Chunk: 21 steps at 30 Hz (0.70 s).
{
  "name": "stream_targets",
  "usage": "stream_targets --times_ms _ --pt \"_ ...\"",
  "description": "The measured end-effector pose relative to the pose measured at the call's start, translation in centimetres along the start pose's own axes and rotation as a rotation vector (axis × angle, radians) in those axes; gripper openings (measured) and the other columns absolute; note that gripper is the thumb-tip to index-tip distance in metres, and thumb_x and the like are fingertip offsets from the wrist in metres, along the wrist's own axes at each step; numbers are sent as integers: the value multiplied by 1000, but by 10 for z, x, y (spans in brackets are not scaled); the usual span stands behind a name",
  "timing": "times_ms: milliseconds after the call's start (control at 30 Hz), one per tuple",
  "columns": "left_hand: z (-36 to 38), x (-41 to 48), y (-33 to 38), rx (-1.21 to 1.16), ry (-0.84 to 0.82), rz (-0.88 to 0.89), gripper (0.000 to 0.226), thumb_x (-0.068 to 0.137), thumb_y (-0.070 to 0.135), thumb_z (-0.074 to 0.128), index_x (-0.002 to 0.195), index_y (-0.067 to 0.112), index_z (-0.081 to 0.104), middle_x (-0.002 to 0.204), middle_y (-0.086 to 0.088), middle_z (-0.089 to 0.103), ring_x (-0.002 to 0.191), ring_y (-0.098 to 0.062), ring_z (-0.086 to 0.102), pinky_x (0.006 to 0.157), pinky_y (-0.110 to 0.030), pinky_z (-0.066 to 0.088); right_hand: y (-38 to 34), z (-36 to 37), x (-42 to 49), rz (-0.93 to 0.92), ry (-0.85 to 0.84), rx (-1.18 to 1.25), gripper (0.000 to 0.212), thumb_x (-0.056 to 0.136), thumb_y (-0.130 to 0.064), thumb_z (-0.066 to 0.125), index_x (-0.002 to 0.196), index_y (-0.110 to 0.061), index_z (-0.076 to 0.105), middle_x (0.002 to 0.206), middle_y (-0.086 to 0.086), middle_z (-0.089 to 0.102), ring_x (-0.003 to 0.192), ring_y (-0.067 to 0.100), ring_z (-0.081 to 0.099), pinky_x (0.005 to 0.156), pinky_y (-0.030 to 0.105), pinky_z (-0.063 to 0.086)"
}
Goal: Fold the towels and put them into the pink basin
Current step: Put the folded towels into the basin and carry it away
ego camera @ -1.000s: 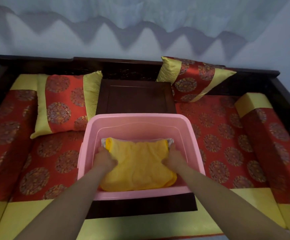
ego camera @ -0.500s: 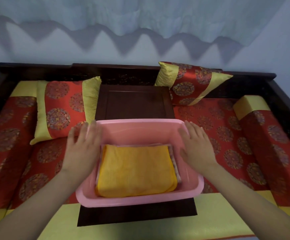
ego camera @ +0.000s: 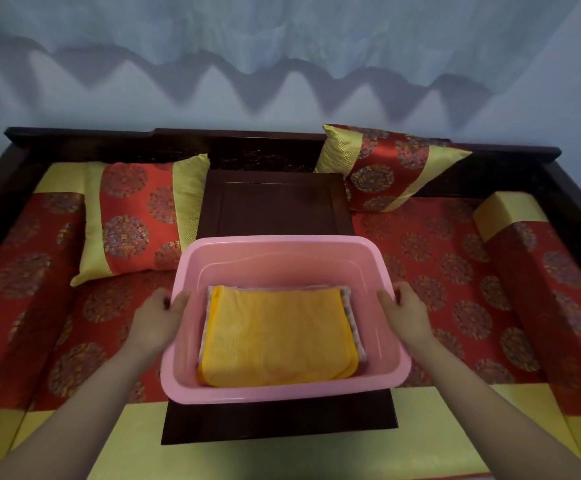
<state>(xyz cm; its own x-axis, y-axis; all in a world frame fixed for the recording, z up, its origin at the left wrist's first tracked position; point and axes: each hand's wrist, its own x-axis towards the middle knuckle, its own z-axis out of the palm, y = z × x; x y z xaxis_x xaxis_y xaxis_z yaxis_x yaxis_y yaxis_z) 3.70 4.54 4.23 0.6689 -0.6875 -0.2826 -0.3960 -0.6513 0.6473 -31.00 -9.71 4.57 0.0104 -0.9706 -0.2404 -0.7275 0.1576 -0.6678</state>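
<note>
A: Checking head view, the only one. Rectangular pink plastic basin [ego camera: 283,252] sits on the small dark wooden counter [ego camera: 275,202], which stands on the red-and-gold upholstered daybed [ego camera: 455,265].

B: Towels?

A: Folded yellow terry towel [ego camera: 278,336] lies flat inside the basin, on top. Edges of paler folded towels [ego camera: 351,313] show under it along the right and far sides. How many, I can't tell. No loose towels visible anywhere else.

B: Hands?

A: Left hand [ego camera: 159,315] is curled over the basin's left rim, thumb inside, fingers outside. Right hand [ego camera: 408,311] has the same grip on the right rim. Both closed on the rim, neither touching a towel.

B: So folding and loading look finished?

A: That's my read. Looks like a lift or a reposition is being set up.

B: Risks?

A: Basin's near edge overhangs the counter's front. Uneven pull from one side could tip it toward the person and slide the stack forward. Rim grips are on the long sides near the middle, so balance should be fair, but thin plastic may flex and let the thumbs slip. Red-and-gold cushion [ego camera: 136,216] sits close to the basin's left far corner; swinging left could snag it. Another cushion [ego camera: 386,168] at right rear is well apart.
</note>
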Motion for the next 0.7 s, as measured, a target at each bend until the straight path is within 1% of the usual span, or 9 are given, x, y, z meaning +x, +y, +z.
stream_targets --times_ms 133,233,333,400,500,533,600,633,700 --pt "2 -6 0 -77 6 -17 32 94 36 49 78 8 48 73 -6 52 71 -26 48 58 -34 29 -9 -9 4 240 -145 262 16 90 -24 60 83 -11 53 86 13 62 75 26 58 70 38 49" --pt "-6 -11 -6 -99 51 -29 34 94 35 50 75 8 49 72 -9 54 68 -26 50 55 -33 30 -24 -21 5 288 -241 316 20 85 -31 65 85 -12 60 87 11 65 79 25 59 75 37 49" --pt "-25 -20 -12 -133 129 -24 38 93 37 51 74 3 52 73 -13 56 72 -32 53 58 -35 32 -50 -29 1 265 -275 335 28 83 -41 63 97 -17 65 94 6 66 88 24 60 84 38 49" --pt "-38 -33 -16 -160 202 -25 41 94 36 51 77 -1 53 75 -15 57 74 -34 53 62 -38 34 -70 -31 -2 215 -310 338 31 84 -43 61 100 -16 66 94 6 66 86 23 59 83 38 47" --pt "-61 -64 -26 -156 333 -46 40 94 34 49 79 -2 52 76 -16 57 76 -34 53 63 -39 32 -98 -23 -8 132 -365 310 34 85 -40 60 103 -13 66 97 10 66 81 24 59 75 34 47" --pt "-65 -72 -28 -165 367 -52 39 94 34 48 79 -1 51 75 -14 55 76 -33 52 63 -38 31 -105 -21 -10 110 -364 309 33 85 -39 61 104 -13 66 98 11 66 81 24 60 74 33 48" --pt "-78 -108 -44 -180 480 -123 37 94 34 48 79 1 51 71 -9 52 76 -32 50 62 -37 30 -122 -9 -24 33 -429 275 28 85 -37 60 100 -15 67 96 11 68 82 26 61 77 35 48" --pt "-83 -130 -54 -192 541 -173 35 94 35 48 82 2 52 73 -8 53 77 -31 51 64 -36 31 -130 -1 -33 -14 -473 252 25 86 -36 59 98 -15 67 93 10 68 81 25 61 78 36 47" --pt "-91 -167 -71 -208 630 -245 35 94 38 47 90 5 57 84 -10 58 83 -30 53 68 -35 34 -145 10 -50 -98 -548 224 21 88 -34 57 95 -17 66 87 6 65 77 22 59 75 34 44"
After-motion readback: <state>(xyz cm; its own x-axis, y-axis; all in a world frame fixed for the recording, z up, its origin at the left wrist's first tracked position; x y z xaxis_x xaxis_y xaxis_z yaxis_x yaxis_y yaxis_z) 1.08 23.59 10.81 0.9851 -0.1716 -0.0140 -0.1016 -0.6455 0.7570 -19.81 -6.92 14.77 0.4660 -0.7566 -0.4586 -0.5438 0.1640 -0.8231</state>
